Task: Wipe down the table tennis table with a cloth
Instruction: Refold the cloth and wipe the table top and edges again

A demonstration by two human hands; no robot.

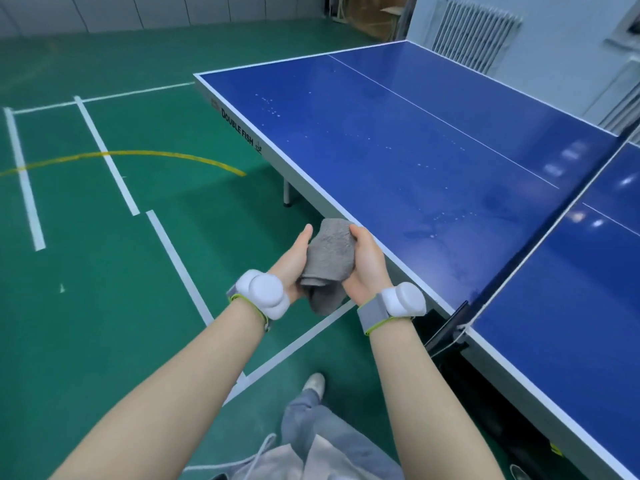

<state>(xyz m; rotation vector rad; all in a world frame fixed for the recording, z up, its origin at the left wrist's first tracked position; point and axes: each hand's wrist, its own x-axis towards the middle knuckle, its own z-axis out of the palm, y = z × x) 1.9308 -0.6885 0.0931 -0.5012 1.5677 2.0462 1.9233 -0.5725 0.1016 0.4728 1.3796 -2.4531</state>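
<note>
Grey cloth (329, 261) gripped by left hand (294, 261) and right hand (367, 265) beside "DOUBLE FISH" table (381, 140)

The blue top of the counter (398, 140) is left open from its near edge to the far corner, marked only by pale droplets (270, 105) and a wet smear (426, 233). Passage to the right is barred by the net (540, 244) and by its black clamp (453, 323) at the edge. Beyond the far side, a radiator (474, 32) and the wall are set close by. To the left, the green floor (86, 271) lies open.
</note>
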